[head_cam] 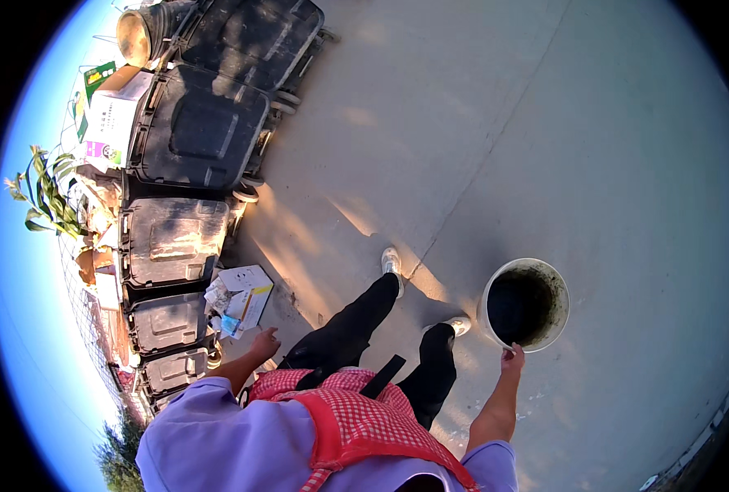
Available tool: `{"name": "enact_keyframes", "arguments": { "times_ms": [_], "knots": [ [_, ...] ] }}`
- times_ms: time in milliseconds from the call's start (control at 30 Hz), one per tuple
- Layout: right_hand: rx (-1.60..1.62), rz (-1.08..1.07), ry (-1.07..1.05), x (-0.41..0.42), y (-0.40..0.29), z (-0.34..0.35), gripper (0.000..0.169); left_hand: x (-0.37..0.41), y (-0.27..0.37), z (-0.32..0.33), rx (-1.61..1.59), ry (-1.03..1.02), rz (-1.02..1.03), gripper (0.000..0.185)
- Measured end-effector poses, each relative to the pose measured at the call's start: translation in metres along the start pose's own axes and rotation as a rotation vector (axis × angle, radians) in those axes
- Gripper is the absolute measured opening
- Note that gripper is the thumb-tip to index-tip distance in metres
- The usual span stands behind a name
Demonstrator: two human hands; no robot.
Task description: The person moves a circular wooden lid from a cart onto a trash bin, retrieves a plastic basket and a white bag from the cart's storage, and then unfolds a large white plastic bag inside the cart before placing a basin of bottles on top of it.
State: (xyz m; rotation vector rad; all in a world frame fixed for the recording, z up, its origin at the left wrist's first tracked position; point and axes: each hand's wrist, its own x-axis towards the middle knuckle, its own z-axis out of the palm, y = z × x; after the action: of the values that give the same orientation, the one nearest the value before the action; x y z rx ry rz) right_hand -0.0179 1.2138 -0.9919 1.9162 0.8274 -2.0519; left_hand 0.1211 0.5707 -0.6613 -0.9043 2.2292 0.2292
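Observation:
My right hand (512, 358) grips the near rim of a pale round bucket (489, 335). The bucket's inside is dark and caked with dirt around the wall, and whether anything lies at its bottom is too dark to tell. My left hand (266, 343) hangs at my side with loosely bent fingers and holds nothing. Nearest to it is a white carton (251, 304) on the ground, with crumpled plastic and a small blue packet (230, 324) beside it.
Black wheeled bins with lids (201, 129) stand in a row on my left. Cardboard boxes (111, 120), a leafy plant (48, 194) and a round tub (135, 37) are behind or on them. Concrete ground (414, 123) with a seam runs ahead and right.

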Motion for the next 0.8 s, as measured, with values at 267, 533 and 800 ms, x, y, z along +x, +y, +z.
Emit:
{"name": "enact_keyframes", "arguments": {
  "times_ms": [267, 533, 800],
  "knots": [
    [-0.120, -0.048, 0.056, -0.024, 0.007, 0.135, 0.037, -0.002, -0.058, 0.033, -0.307, 0.094, -0.242, 0.045],
    [-0.323, -0.075, 0.088, -0.113, 0.068, 0.322, 0.029, -0.032, -0.117, 0.051, -0.794, 0.118, -0.668, 0.048],
    [-0.509, -0.096, -0.260, -0.191, 0.202, 0.570, 0.018, -0.068, -0.091, 0.081, -1.226, 0.136, -0.923, 0.048]
  ]
}}
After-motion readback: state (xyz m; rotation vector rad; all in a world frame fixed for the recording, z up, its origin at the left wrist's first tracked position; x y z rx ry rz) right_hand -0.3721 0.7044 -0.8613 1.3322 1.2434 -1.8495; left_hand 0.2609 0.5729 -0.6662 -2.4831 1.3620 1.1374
